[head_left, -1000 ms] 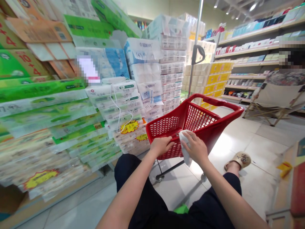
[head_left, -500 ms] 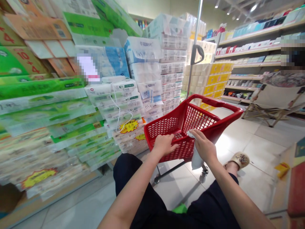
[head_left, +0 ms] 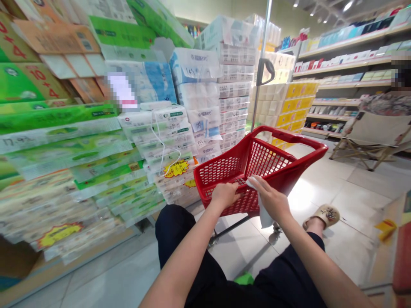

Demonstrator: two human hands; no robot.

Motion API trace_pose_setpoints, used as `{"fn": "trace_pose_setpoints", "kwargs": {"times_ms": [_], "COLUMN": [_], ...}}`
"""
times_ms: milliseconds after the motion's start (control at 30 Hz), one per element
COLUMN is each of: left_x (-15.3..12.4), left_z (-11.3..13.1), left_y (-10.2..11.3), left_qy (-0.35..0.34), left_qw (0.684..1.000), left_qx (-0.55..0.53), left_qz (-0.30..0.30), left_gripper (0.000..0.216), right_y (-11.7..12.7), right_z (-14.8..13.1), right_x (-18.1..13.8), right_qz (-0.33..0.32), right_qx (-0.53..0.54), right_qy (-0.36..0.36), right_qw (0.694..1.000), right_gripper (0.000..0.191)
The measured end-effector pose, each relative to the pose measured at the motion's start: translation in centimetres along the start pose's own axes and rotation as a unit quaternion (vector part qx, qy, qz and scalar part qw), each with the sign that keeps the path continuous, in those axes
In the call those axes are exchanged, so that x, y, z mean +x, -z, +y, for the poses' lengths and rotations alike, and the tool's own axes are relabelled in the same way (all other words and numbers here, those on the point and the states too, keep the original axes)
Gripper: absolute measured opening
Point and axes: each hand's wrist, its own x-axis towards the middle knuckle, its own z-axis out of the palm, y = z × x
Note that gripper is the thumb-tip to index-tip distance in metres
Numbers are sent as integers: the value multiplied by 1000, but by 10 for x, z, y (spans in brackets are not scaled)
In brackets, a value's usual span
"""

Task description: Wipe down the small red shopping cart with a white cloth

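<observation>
A red plastic shopping basket on wheels stands on the tiled floor in front of my knees. My left hand grips its near rim, fingers curled over the edge. My right hand presses a white cloth against the rim beside it; the cloth hangs down below my palm. The basket's tall metal pole with a black handle rises behind it.
Stacked packs of tissue and toilet paper fill the left side down to the floor. Shelves of goods line the right wall. A person sits in a folding chair at right. A cardboard display stands at the near right.
My right hand has slid the cloth along the basket's near rim, from its outer face up onto the edge. My left hand has stayed on the rim.
</observation>
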Motion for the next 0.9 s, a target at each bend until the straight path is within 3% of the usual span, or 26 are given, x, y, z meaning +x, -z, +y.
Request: {"fn": "trace_pose_setpoints", "kwargs": {"times_ms": [133,267,367,433,533,633,700,800,900], "left_x": [1,3,4,4,3,3,4,5,4], "left_z": [3,6,6,4,2,1,2,2,1], "left_y": [1,2,2,2,2,1,1,0,-1], "left_qy": [-15,-6,-3,-4,-10,-21,-20,-18,-23], "left_qw": [1000,1000,1000,1000,1000,1000,1000,1000,999], "left_qx": [1,2,1,2,2,-2,-2,0,9], "left_qz": [5,3,1,4,8,11,11,12,22], "left_gripper": [47,43,39,38,40,44,45,44,39], "right_y": [7,0,-8,-9,-2,8,12,9,1], "right_z": [33,-1,-33,-33,0,40,50,31,-2], "right_x": [2,0,-2,-3,0,6,8,7,2], "right_qz": [32,30,-4,-22,-21,0,7,8,-5], "right_qx": [-5,23,33,27,12,-3,-3,10,25], "right_qy": [-90,-115,-77,-42,-26,-82,-111,-118,-80], "right_qw": [995,993,996,999,999,997,994,993,996], "right_gripper": [69,75,75,75,74,70,69,70,74]}}
